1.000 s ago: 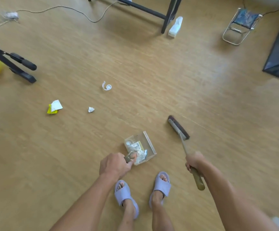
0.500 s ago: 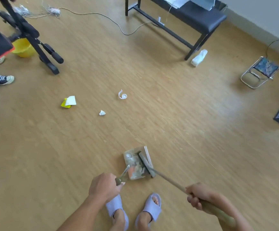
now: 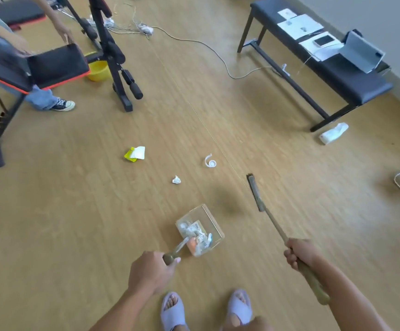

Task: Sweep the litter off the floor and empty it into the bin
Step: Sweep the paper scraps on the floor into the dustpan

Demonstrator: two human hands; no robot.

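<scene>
My left hand (image 3: 151, 273) grips the handle of a clear dustpan (image 3: 208, 218) that holds several scraps of litter. My right hand (image 3: 300, 253) grips the wooden handle of a broom (image 3: 256, 192), whose brush head is out to the right of the dustpan, apart from it. On the wooden floor ahead lie a small crumpled white paper (image 3: 176, 179), a curled white strip (image 3: 210, 161) and a yellow and white wrapper (image 3: 135, 153). A yellow bin (image 3: 98, 70) stands far left behind the exercise bench.
A black exercise bench (image 3: 51, 65) with a person beside it fills the far left. A long black bench (image 3: 337, 70) with papers and a phone stands at the right, with a white packet (image 3: 334, 133) by its leg. A cable (image 3: 208, 47) crosses the floor. My sandalled feet (image 3: 172, 311) are below.
The broom head has come out of the dustpan and swung to the right of it. My view has tilted up, showing more of the room.
</scene>
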